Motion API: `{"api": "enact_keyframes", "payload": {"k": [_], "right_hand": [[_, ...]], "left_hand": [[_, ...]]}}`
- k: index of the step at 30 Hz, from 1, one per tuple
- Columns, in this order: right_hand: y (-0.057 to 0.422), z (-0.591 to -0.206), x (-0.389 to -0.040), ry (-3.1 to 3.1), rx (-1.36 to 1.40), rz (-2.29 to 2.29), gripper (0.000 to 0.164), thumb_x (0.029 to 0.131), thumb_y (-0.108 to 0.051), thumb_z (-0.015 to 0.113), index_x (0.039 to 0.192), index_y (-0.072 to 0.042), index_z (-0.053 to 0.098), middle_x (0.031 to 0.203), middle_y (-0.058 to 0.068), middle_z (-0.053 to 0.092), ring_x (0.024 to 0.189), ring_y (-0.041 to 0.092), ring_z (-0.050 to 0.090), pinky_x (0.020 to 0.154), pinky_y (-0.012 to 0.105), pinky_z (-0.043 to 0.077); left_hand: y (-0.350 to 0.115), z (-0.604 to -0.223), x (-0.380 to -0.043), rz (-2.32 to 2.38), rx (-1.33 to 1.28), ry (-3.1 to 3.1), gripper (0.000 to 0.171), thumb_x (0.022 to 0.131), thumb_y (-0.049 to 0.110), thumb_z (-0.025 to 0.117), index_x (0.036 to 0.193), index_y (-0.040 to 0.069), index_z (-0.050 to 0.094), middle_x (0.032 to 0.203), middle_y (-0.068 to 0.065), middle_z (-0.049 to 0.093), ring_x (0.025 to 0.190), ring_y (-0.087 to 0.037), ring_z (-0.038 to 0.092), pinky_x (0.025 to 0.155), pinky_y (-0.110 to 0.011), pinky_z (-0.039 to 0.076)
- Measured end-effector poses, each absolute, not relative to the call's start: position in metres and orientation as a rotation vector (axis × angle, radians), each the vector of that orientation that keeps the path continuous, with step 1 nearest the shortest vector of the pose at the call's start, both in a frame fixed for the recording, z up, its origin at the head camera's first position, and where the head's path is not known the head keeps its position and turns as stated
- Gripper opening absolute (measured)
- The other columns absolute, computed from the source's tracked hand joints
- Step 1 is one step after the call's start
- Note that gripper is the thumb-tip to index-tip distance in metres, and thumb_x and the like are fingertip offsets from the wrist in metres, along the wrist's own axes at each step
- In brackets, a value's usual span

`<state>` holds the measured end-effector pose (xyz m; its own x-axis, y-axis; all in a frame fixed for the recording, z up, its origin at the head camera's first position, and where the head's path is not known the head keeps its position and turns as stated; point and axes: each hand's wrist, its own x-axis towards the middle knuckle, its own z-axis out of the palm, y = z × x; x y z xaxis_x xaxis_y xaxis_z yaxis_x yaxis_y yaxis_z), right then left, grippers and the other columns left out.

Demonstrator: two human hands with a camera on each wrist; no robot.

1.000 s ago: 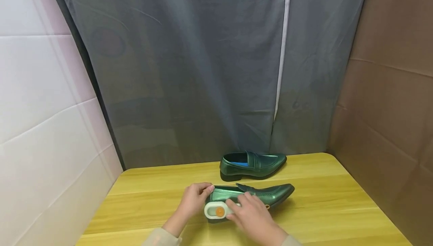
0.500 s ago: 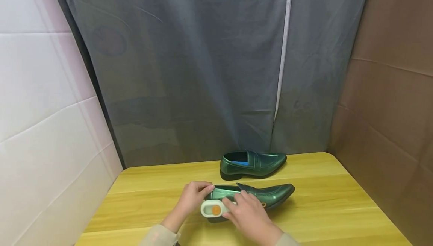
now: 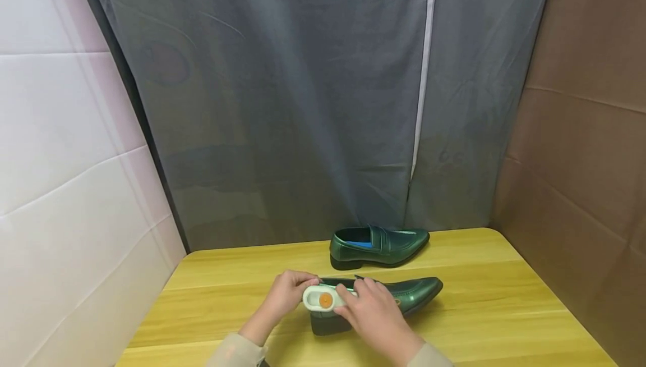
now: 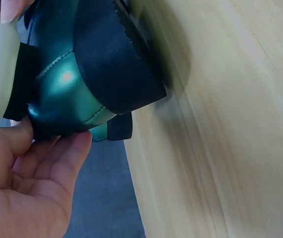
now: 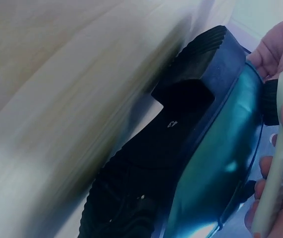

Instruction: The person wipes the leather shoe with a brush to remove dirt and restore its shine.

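Note:
A dark green loafer (image 3: 419, 294) lies with its toe to the right, its heel lifted and tilted on the table. My left hand (image 3: 287, 295) pinches the back rim of its opening, thumb on one side and fingers on the other in the left wrist view. In my right hand (image 3: 374, 312) is a shoe brush (image 3: 312, 299) with a pale handle and an orange round spot. Its dark bristles (image 4: 23, 79) touch the loafer's side near the heel, below the top edge. The right wrist view shows the black sole (image 5: 181, 129) turned off the table.
A second green loafer (image 3: 388, 249) with a blue insole stands upright behind, near the table's back edge. The yellow wooden table (image 3: 202, 299) is enclosed by a grey curtain (image 3: 282, 103), a white wall panel (image 3: 75, 148) and a brown one (image 3: 580, 103).
The brush slid slightly left, then moved up the loafer's side from low by the sole to near the top edge. The left hand keeps its pinch; the second loafer has not moved.

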<state>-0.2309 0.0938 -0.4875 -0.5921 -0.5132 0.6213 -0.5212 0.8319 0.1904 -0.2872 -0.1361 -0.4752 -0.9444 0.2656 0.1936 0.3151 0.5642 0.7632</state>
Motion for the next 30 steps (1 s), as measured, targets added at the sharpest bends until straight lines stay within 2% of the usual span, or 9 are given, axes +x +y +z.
{"api": "enact_keyframes", "payload": {"k": [4, 11, 21, 30], "right_hand": [[0.100, -0.488, -0.228, -2.373, 0.725, 0.021, 0.042, 0.096, -0.054, 0.060, 0.124, -0.024, 0.069, 0.091, -0.001, 0.065, 0.082, 0.016, 0.057, 0.072, 0.032, 0.054], [0.116, -0.489, -0.223, -2.413, 0.681, 0.037, 0.042, 0.095, -0.054, 0.061, 0.124, -0.024, 0.067, 0.086, -0.003, 0.061, 0.079, 0.014, 0.054, 0.068, 0.030, 0.051], [0.150, -0.493, -0.222, -2.340, 0.679, 0.101, 0.041, 0.091, -0.050, 0.069, 0.122, -0.024, 0.068, 0.081, -0.005, 0.056, 0.075, 0.011, 0.048, 0.063, 0.026, 0.046], [0.173, -0.495, -0.218, -2.352, 0.686, 0.154, 0.041, 0.094, -0.049, 0.066, 0.124, -0.022, 0.070, 0.078, -0.009, 0.047, 0.072, 0.007, 0.038, 0.062, 0.023, 0.039]], "left_hand": [[-0.134, -0.477, -0.287, -1.468, -0.512, -2.705, 0.019, 0.097, 0.019, 0.068, 0.101, 0.005, 0.080, 0.103, -0.013, 0.078, 0.090, -0.017, 0.071, 0.071, -0.025, 0.060], [-0.133, -0.478, -0.287, -1.590, -0.527, -2.646, 0.021, 0.096, 0.014, 0.068, 0.104, -0.004, 0.077, 0.105, -0.020, 0.076, 0.096, -0.027, 0.074, 0.074, -0.027, 0.062], [-0.133, -0.478, -0.289, -1.588, -0.507, -2.649, 0.022, 0.096, 0.014, 0.068, 0.105, -0.004, 0.076, 0.110, -0.021, 0.075, 0.101, -0.029, 0.073, 0.074, -0.030, 0.063], [-0.133, -0.478, -0.290, -1.527, -0.542, -2.677, 0.024, 0.097, 0.017, 0.068, 0.107, -0.003, 0.077, 0.113, -0.023, 0.073, 0.103, -0.033, 0.073, 0.074, -0.030, 0.063]]}}
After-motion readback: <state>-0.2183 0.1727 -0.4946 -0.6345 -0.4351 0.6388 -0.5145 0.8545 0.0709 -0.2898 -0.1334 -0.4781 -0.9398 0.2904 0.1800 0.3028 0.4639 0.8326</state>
